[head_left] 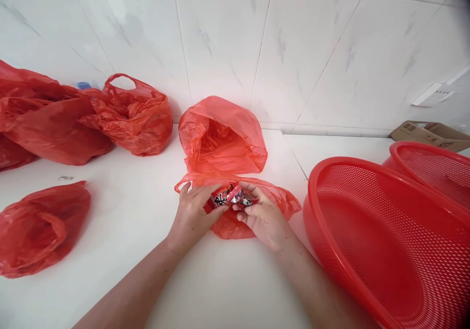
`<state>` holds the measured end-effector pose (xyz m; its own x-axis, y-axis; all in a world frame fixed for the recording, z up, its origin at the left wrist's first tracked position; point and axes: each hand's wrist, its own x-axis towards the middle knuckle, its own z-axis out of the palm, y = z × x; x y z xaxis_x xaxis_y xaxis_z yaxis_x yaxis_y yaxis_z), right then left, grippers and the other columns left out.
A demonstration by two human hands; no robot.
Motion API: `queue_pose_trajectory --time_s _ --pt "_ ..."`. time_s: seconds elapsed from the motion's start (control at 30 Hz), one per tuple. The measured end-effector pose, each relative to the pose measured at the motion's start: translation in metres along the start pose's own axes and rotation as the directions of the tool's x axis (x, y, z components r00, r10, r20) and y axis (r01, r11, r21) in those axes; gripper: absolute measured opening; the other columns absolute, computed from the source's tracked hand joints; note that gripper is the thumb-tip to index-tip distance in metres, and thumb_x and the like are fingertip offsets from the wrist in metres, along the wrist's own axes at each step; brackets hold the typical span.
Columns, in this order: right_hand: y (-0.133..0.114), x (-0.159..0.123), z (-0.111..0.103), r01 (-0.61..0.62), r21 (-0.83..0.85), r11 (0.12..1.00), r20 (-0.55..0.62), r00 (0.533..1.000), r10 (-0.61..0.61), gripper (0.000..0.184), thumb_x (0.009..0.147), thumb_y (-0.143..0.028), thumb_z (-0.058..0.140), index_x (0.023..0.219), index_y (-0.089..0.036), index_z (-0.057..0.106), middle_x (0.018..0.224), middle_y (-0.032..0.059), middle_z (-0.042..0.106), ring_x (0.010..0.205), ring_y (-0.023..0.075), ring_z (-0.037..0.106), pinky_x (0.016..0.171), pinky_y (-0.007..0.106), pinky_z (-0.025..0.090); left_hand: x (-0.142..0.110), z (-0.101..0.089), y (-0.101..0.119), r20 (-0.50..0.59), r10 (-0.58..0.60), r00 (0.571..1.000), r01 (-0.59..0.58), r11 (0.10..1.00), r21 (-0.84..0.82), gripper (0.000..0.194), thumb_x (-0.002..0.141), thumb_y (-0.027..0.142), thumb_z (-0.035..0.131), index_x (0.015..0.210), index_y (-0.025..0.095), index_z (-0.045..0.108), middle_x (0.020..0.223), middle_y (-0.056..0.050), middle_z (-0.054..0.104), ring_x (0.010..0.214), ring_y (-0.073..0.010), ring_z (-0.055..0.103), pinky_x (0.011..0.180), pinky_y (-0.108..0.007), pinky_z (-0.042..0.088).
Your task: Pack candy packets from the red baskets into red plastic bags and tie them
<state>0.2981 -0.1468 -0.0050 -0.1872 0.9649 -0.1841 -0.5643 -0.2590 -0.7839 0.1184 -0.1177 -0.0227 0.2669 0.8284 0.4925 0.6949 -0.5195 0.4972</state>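
Both hands meet over a flattened red plastic bag [231, 228] lying in front of me on the white table. My left hand [194, 206] grips a red snack packet [220, 199] with black and white lettering, its thumb along the near side. In my right hand [264, 216], fingers and thumb are closed on small shiny red wrapped packets [237, 196], which touch the one on the left. How many packets there are I cannot tell. Just behind the hands, an opened red plastic bag [235, 157] stands with its mouth facing me.
Two red mesh baskets [321, 182] stand on the right, with a cardboard box [426, 134] behind them. Filled red bags [134, 128] line the wall at the back left. Another red bag [73, 206] lies at the near left. A white tiled wall [227, 35] bounds the table.
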Motion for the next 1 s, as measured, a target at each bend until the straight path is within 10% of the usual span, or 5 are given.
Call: queue_pose_trajectory --time_s 0.17,0.57,0.77,1.0 --pt "0.005 0.002 -0.002 0.108 -0.291 0.951 -0.066 0.989 -0.132 0.029 0.073 -0.019 0.062 0.102 -0.021 0.059 0.091 0.0017 0.066 0.082 0.0123 0.062 0.069 0.025 0.048 0.000 0.001 0.002 0.024 -0.153 0.988 0.153 0.988 0.004 0.033 0.074 0.037 0.067 0.102 0.023 0.056 0.092 -0.004 0.069 0.088 -0.0255 0.061 0.083 -0.043 0.045" --pt "-0.006 -0.004 0.004 0.152 -0.553 0.819 -0.164 0.944 -0.285 0.015 0.078 -0.030 0.061 0.085 -0.017 0.058 0.072 -0.0013 0.063 0.061 0.0092 0.058 0.058 0.022 0.048 0.003 0.007 -0.003 0.034 0.017 0.999 -0.016 0.999 -0.030 0.031 0.077 0.029 0.067 0.107 0.022 0.061 0.095 -0.004 0.065 0.086 -0.0218 0.060 0.082 -0.041 0.046" --pt "-0.008 -0.008 0.005 0.190 -0.669 0.718 -0.058 0.951 -0.305 0.016 0.082 -0.031 0.055 0.091 -0.018 0.061 0.075 -0.0009 0.063 0.059 0.0094 0.055 0.057 0.022 0.048 0.003 -0.003 -0.001 -0.154 0.142 0.978 -0.148 0.988 -0.031 0.037 0.083 0.032 0.062 0.118 0.022 0.058 0.115 -0.009 0.061 0.106 -0.0245 0.056 0.090 -0.041 0.044" --pt "-0.001 -0.010 0.001 0.280 -0.730 0.623 0.056 0.934 -0.353 0.030 0.086 -0.032 0.052 0.113 -0.022 0.062 0.096 0.0033 0.066 0.080 0.0159 0.061 0.065 0.027 0.050 -0.003 -0.001 0.009 0.020 0.171 0.985 -0.162 0.959 -0.234 0.030 0.086 0.025 0.057 0.115 0.022 0.061 0.098 -0.004 0.071 0.086 -0.0176 0.063 0.081 -0.033 0.049"
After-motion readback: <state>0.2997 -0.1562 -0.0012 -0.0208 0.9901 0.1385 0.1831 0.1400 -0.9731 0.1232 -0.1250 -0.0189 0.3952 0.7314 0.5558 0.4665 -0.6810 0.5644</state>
